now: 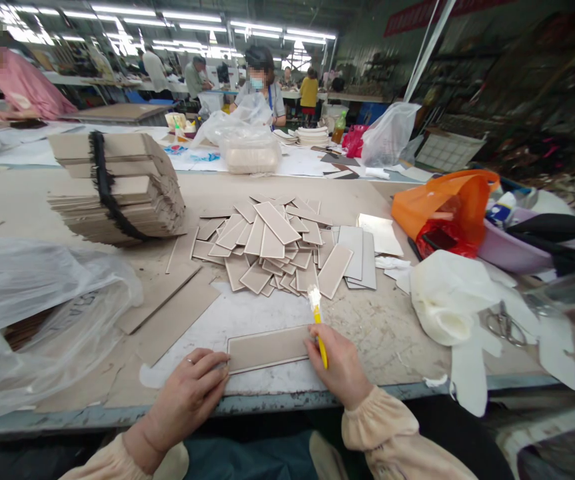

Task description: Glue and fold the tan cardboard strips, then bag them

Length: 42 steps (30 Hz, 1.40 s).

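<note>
A long beige cardboard panel (267,350) with pale edges lies on a white sheet (192,320) near the front of the bench. At its left end, my left hand (192,383) has closed fingers gripping the edge; the thumb is mostly hidden. My right hand (340,363) holds a yellow-handled brush (319,327), its white-coated bristles pointing away from me. Fingertips of that same hand touch the panel's right end. Just beyond is a loose heap of smaller beige panels (272,243), several overlapping at odd angles.
A strapped cardboard stack (117,193) stands at back left, behind clear plastic wrapping (47,327). Grey cards (360,257) lie beside the heap. To the right are an orange bag (442,207), a white plastic container (445,297) and scissors (506,325). A masked person (262,93) sits opposite.
</note>
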Each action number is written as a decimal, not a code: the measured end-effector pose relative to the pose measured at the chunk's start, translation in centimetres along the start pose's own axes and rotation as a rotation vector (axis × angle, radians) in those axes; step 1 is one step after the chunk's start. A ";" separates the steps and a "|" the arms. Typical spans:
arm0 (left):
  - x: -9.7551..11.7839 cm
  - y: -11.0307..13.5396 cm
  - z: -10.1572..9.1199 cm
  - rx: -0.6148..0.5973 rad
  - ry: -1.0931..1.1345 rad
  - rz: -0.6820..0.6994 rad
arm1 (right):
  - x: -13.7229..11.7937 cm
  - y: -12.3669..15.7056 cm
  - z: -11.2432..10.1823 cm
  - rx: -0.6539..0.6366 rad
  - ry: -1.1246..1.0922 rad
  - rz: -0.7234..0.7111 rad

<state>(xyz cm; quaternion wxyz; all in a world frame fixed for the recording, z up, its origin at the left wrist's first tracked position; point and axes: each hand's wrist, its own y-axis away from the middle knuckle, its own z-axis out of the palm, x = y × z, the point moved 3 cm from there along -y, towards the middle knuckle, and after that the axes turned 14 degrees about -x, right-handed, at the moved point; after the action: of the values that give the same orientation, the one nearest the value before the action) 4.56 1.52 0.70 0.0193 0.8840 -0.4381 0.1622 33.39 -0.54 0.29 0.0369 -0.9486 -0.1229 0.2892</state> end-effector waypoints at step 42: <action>-0.2 0.4 0.5 -0.010 -0.026 -0.038 | -1.9 1.9 3.8 -0.038 0.099 -0.095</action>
<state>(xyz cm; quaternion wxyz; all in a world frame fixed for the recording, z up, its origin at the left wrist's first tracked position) 4.29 1.34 0.16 0.0210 0.8940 -0.4225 0.1479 30.15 -2.92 -2.12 0.0387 -0.9554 -0.1713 0.2375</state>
